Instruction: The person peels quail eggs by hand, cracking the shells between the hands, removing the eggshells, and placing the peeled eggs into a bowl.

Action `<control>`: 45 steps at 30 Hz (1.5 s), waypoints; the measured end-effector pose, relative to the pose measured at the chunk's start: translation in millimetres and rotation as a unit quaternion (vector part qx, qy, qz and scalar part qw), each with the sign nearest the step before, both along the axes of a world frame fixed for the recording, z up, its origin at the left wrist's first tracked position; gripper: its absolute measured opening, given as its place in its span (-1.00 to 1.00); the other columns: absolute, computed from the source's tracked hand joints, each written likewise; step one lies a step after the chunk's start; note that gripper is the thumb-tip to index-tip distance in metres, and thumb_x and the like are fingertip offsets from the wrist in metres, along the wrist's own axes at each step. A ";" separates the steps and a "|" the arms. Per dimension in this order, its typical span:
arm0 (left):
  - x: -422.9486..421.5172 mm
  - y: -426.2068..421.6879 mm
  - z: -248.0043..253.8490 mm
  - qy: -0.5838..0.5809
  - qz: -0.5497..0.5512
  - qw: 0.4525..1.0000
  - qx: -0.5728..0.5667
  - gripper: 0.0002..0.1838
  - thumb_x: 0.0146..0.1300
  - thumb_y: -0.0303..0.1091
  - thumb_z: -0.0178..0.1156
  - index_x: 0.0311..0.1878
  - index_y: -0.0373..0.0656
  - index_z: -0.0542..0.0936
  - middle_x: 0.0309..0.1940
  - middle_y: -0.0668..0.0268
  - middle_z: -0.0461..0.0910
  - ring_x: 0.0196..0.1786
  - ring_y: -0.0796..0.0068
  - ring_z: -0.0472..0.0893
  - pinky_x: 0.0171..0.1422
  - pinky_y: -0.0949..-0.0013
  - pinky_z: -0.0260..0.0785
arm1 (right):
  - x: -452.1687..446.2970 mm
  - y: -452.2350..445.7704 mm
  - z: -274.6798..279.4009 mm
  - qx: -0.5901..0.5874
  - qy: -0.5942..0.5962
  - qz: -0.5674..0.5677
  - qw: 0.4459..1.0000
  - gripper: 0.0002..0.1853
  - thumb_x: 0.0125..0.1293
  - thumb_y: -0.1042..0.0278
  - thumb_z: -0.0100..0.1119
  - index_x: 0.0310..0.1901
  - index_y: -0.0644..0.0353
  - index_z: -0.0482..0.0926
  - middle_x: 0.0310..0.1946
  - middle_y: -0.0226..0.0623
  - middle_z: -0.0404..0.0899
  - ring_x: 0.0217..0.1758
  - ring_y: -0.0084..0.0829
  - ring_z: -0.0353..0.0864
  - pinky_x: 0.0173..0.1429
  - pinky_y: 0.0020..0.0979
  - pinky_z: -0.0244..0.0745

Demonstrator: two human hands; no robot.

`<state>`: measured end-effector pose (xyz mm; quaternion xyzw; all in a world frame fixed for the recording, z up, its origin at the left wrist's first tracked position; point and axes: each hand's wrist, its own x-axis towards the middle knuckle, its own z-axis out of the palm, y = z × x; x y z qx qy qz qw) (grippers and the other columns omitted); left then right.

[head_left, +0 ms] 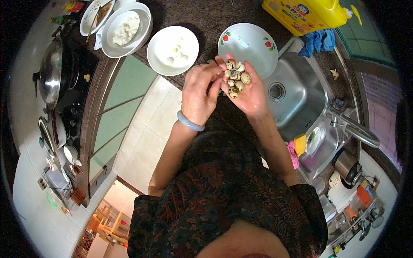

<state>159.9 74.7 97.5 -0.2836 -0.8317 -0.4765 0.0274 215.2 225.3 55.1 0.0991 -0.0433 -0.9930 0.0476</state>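
My right hand [254,93] is palm up with its fingers curled around several speckled quail eggs [235,78], some with cracked shells. Just to the left, my left hand [198,91], with a pale bangle at the wrist, has its fingers pinched together close to the eggs. What those fingertips hold, if anything, is hidden. Beyond my left hand stands a white bowl [157,38] with several small pale peeled eggs [176,49] in it. A larger white bowl with red strawberry prints [258,36] sits behind my right hand, holding a little clear liquid.
The steel sink [297,103] and its faucet [357,129] are on the right. A yellow jug [297,15] and a blue cloth [318,43] lie behind it. At left are nested bowls [146,26] with white food and a wok [51,73] on the stove.
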 end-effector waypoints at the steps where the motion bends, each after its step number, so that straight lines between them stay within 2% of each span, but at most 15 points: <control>1: -1.8 0.1 0.2 0.050 -0.043 0.998 -0.018 -0.66 0.10 -0.58 0.36 -0.02 -0.15 0.64 -0.06 0.18 0.63 -0.05 0.09 0.62 0.13 0.16 0.42 | 0.7 -1.0 -3.3 0.000 0.001 0.001 1.000 -0.49 0.60 0.08 -0.32 0.36 0.23 0.38 0.39 -0.01 0.36 0.44 -0.19 0.36 0.52 -0.09 0.22; 3: -1.8 -0.1 2.5 0.054 -0.050 0.996 -0.046 -0.66 0.08 -0.57 0.37 -0.04 -0.12 0.66 -0.07 0.19 0.64 0.01 0.14 0.59 0.16 0.16 0.37 | -2.9 -8.8 7.5 0.107 -0.085 0.010 0.991 -0.48 0.61 0.07 -0.35 0.35 0.25 0.39 0.34 -0.03 0.42 0.36 -0.25 0.44 0.47 -0.15 0.29; 5: -3.5 -1.1 2.6 0.039 -0.076 0.991 -0.098 -0.67 0.06 -0.57 0.38 -0.06 -0.11 0.68 -0.07 0.19 0.64 0.01 0.13 0.58 0.13 0.17 0.38 | -4.6 -11.7 11.1 0.106 -0.085 0.011 0.991 -0.47 0.61 0.08 -0.36 0.35 0.26 0.38 0.33 -0.03 0.43 0.38 -0.22 0.42 0.49 -0.17 0.28; 17: -6.9 -5.5 0.8 0.030 -0.078 0.986 -0.147 -0.69 0.02 -0.55 0.39 -0.10 -0.14 0.71 -0.08 0.19 0.64 -0.01 0.13 0.57 0.10 0.19 0.45 | -4.7 -19.1 5.0 0.104 -0.090 0.031 0.990 -0.45 0.61 0.03 -0.32 0.41 0.22 0.30 0.32 -0.09 0.45 0.39 -0.23 0.42 0.50 -0.14 0.26; 19: -8.2 -6.1 0.4 0.034 -0.076 0.986 -0.146 -0.70 0.02 -0.54 0.40 -0.10 -0.15 0.71 -0.10 0.18 0.64 -0.02 0.12 0.58 0.10 0.20 0.45 | -4.1 -18.4 2.0 0.099 -0.076 0.042 0.991 -0.45 0.61 0.01 -0.32 0.43 0.17 0.29 0.36 -0.08 0.41 0.41 -0.23 0.39 0.50 -0.07 0.25; 21: -11.6 -8.3 -0.4 0.048 -0.064 0.993 -0.083 -0.77 0.08 -0.51 0.38 -0.15 -0.18 0.69 -0.19 0.19 0.63 -0.09 0.13 0.58 0.04 0.19 0.45 | -4.8 -17.8 3.3 0.081 -0.074 0.043 0.993 -0.46 0.61 0.01 -0.31 0.43 0.16 0.29 0.38 -0.07 0.37 0.43 -0.20 0.36 0.51 0.00 0.22; 24: -25.4 -17.7 1.8 -0.011 -0.001 1.000 -0.023 -0.77 0.10 -0.49 0.40 -0.13 -0.16 0.68 -0.23 0.18 0.66 -0.17 0.16 0.61 -0.01 0.22 0.46 | -3.5 -16.0 -0.7 0.039 -0.075 0.043 0.995 -0.47 0.60 -0.01 -0.29 0.42 0.14 0.30 0.43 -0.05 0.31 0.49 -0.14 0.29 0.52 0.12 0.17; 25: -30.7 -20.9 4.9 -0.074 0.040 0.996 -0.024 -0.78 0.11 -0.49 0.39 -0.14 -0.17 0.68 -0.26 0.17 0.66 -0.21 0.18 0.60 -0.06 0.22 0.47 | -3.0 -15.8 -2.0 0.015 -0.079 0.044 0.996 -0.47 0.60 -0.01 -0.27 0.41 0.15 0.30 0.44 -0.05 0.28 0.51 -0.10 0.25 0.52 0.18 0.13; 29: -74.3 -39.7 -39.0 0.011 0.059 0.994 -0.093 -0.75 0.13 -0.51 0.37 -0.09 -0.23 0.65 -0.26 0.12 0.65 -0.24 0.17 0.61 -0.09 0.18 0.48 | -4.3 -18.1 -7.0 0.062 -0.105 0.050 0.991 -0.47 0.59 -0.03 -0.25 0.38 0.16 0.32 0.44 -0.05 0.28 0.53 -0.06 0.22 0.52 0.21 0.12; 34: -100.1 -51.9 -65.7 0.077 -0.006 0.980 -0.185 -0.72 0.11 -0.64 0.28 -0.07 -0.25 0.63 -0.22 0.05 0.66 -0.10 -0.05 0.61 0.05 0.04 0.45 | -4.2 -19.4 -6.1 0.099 -0.118 0.066 0.986 -0.47 0.58 -0.04 -0.24 0.37 0.14 0.33 0.43 -0.05 0.30 0.50 -0.08 0.26 0.50 0.19 0.17; 38: -84.2 -38.4 -32.2 0.073 -0.008 0.988 -0.135 -0.75 0.10 -0.61 0.32 -0.11 -0.25 0.63 -0.22 0.06 0.66 -0.13 -0.02 0.61 0.04 0.09 0.46 | -4.0 -20.1 -7.8 0.112 -0.119 0.080 0.983 -0.47 0.58 -0.06 -0.23 0.37 0.11 0.33 0.41 -0.07 0.34 0.48 -0.09 0.30 0.47 0.17 0.23; 40: -62.7 -26.3 -1.1 -0.026 -0.007 0.996 -0.086 -0.79 0.09 -0.58 0.35 -0.17 -0.25 0.65 -0.24 0.09 0.65 -0.17 0.03 0.61 0.03 0.16 0.46 | -5.1 -21.2 -8.3 0.108 -0.119 0.077 0.984 -0.47 0.58 -0.06 -0.24 0.37 0.11 0.33 0.40 -0.08 0.35 0.46 -0.11 0.32 0.47 0.17 0.24; 41: -54.2 -24.3 6.5 -0.035 -0.028 0.997 -0.057 -0.81 0.06 -0.54 0.40 -0.23 -0.25 0.67 -0.27 0.13 0.65 -0.21 0.10 0.62 0.02 0.20 0.45 | -5.5 -21.5 -8.7 0.103 -0.119 0.074 0.985 -0.47 0.58 -0.06 -0.25 0.37 0.12 0.32 0.40 -0.08 0.36 0.44 -0.12 0.35 0.46 0.17 0.26; 43: -43.2 -25.1 13.3 0.018 -0.106 0.993 -0.051 -0.80 0.03 -0.52 0.43 -0.24 -0.22 0.68 -0.27 0.17 0.65 -0.17 0.14 0.62 0.03 0.19 0.45 | -6.1 -21.4 -14.7 0.078 -0.094 0.069 0.990 -0.47 0.58 -0.05 -0.26 0.37 0.13 0.33 0.38 -0.08 0.38 0.41 -0.14 0.39 0.44 0.11 0.30; 45: -28.1 -24.4 17.6 0.011 -0.138 0.987 -0.087 -0.77 0.01 -0.52 0.43 -0.22 -0.18 0.69 -0.22 0.20 0.65 -0.10 0.14 0.61 0.05 0.18 0.45 | -6.6 -21.5 -21.6 0.052 -0.068 0.065 0.994 -0.47 0.59 -0.04 -0.27 0.36 0.14 0.35 0.37 -0.09 0.40 0.38 -0.16 0.44 0.43 0.06 0.34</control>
